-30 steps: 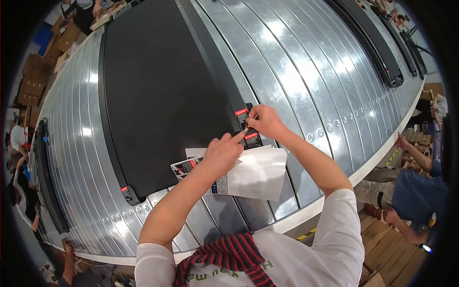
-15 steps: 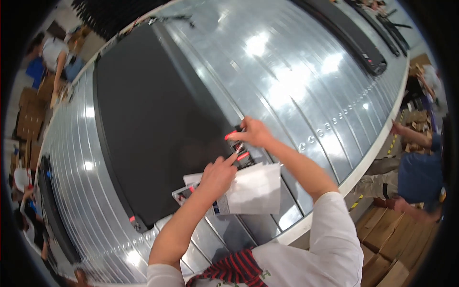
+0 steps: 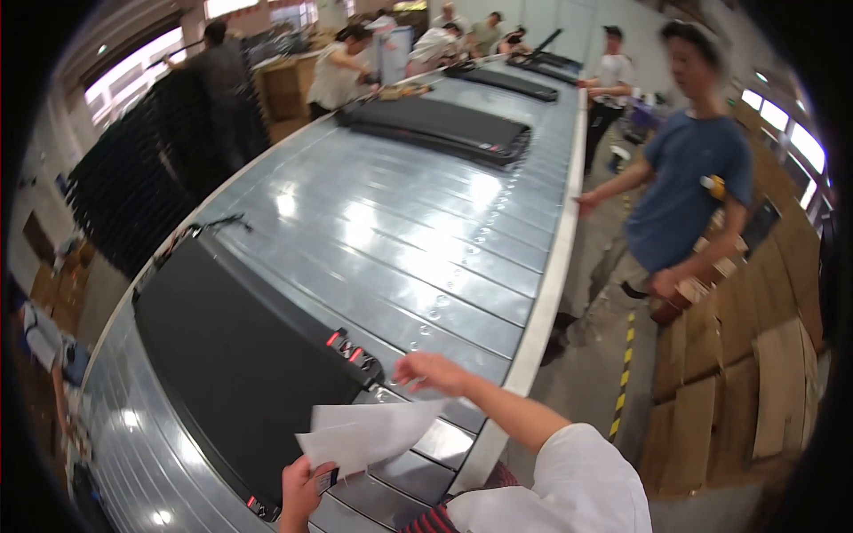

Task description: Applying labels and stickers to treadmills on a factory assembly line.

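Observation:
A large flat black panel [image 3: 240,364] lies on the metal-slatted table, with red-marked black fittings [image 3: 351,349] at its right corner and another red-marked fitting at its near corner. At the panel's near edge, my left hand [image 3: 302,489] is closed on white paper sheets [image 3: 373,433]; a small dark-and-white piece shows by its fingers. Just right of the fittings, my right hand [image 3: 433,373] hangs over the slats, fingers loosely bent and apart, holding nothing.
Farther along the slatted table [image 3: 382,213] lie more black panels [image 3: 435,124]. A person in a blue shirt [image 3: 684,186] stands beyond its right edge. Flattened cardboard [image 3: 737,417] is stacked at the right, with a yellow-black floor stripe [image 3: 625,373] nearby. Several people work at the far end.
My view has swung up and along the table. My right hand has come off the corner fittings. My left hand, earlier at those fittings above the paper, now grips the sheets.

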Available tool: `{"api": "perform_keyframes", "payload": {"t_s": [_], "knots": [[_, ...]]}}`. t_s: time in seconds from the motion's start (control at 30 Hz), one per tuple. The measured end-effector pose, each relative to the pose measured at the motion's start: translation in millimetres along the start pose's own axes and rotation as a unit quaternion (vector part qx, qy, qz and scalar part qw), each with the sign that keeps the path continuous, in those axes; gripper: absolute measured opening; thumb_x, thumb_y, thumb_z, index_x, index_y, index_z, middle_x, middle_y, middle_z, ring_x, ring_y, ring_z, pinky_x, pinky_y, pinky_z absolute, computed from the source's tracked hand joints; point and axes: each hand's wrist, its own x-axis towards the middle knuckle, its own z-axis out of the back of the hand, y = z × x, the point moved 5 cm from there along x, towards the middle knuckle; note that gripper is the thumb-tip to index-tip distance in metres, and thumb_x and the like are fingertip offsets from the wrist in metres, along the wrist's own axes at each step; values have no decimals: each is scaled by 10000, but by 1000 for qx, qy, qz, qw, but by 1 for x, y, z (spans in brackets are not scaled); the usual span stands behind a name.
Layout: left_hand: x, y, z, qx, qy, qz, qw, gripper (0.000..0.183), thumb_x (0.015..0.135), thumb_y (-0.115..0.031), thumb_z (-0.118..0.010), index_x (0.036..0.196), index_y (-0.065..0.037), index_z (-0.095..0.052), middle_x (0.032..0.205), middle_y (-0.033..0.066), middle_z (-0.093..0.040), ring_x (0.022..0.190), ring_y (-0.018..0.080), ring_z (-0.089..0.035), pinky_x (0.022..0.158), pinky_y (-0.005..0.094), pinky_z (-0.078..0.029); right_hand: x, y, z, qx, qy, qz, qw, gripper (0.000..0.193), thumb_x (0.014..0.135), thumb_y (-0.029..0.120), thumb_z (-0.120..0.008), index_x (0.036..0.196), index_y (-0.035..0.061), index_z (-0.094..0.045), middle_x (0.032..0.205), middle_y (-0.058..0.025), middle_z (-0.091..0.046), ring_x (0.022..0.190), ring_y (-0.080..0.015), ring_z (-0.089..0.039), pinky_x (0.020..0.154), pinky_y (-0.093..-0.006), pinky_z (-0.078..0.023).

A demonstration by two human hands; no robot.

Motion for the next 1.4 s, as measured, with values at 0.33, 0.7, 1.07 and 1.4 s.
{"api": "perform_keyframes", "payload": {"t_s": [0.33,0.7,1.07,1.4], "knots": [[-90,-1,10,-210,-189,-47,958,158,816,-47,-553,955,24,-577,821,18,-604,713,62,-533,649,212,-432,-145,11,-138,56,140,97,984,355,863,176,-447,1178,14,-462,1109,-49,-549,994,-119,-522,853,-268,-407],[-142,-10,-26,-300,-81,-35,950,216,791,-37,-576,1004,-6,-559,866,23,-604,761,83,-557,690,226,-443,-228,-12,-179,-126,-151,97,976,237,799,163,-623,963,-7,-602,818,10,-612,729,-38,-535,646,-202,-441],[-144,-42,-68,-379,-47,-36,923,318,751,25,-571,1062,-14,-514,926,34,-579,784,128,-565,691,269,-462,-252,8,-154,-153,-128,156,967,237,803,176,-619,945,-13,-602,790,13,-599,706,-30,-520,618,-195,-438],[-122,-54,-127,-368,-43,20,929,432,721,38,-615,1121,1,-456,946,47,-562,788,138,-563,682,258,-469,-291,33,-114,-93,-131,162,974,298,810,165,-611,1031,-19,-532,859,-2,-590,756,-39,-533,662,-187,-443]]}}
